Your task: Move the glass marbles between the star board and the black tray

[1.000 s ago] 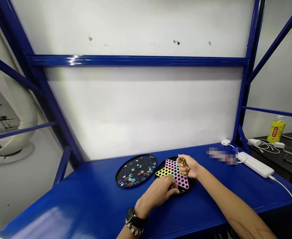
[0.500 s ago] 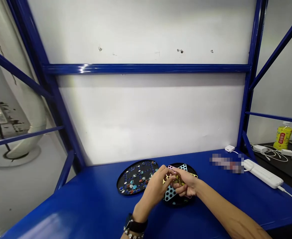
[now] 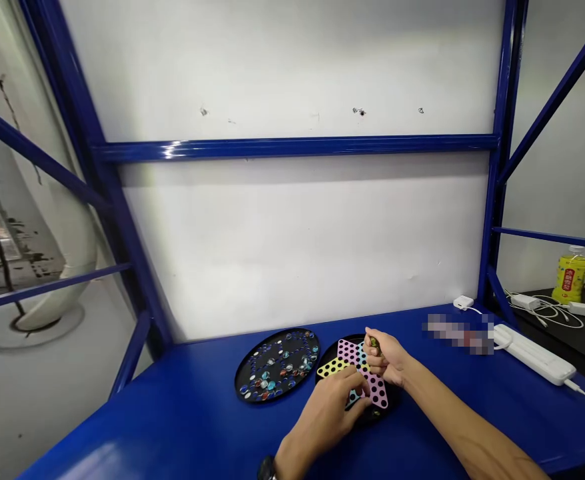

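Observation:
A star-shaped Chinese checkers board point(image 3: 375, 387) in pink, yellow and light blue, full of round holes, lies in a round black tray point(image 3: 391, 397). My right hand point(image 3: 390, 358) hovers over the board's upper right, fingers curled round greenish-yellow marbles point(image 3: 374, 343), one showing at the top of the fist. Low over the front of the board, my left hand point(image 3: 330, 403) has its thumb and fingertips drawn together; whatever is between them is too small to make out. One marble point(image 3: 376, 413) sits near the front of the tray.
Left of the board stands another round black tray point(image 3: 292, 393) with many coloured glass marbles. A white power strip point(image 3: 532, 353) and a white charger point(image 3: 463, 303) lie on the blue table point(image 3: 182, 413) at right. A yellow bottle point(image 3: 570, 277) stands beyond the blue frame.
My hands have parted: the left moved down to the front of the board, while the right rose slightly and closed round the marbles. More of the star board now shows.

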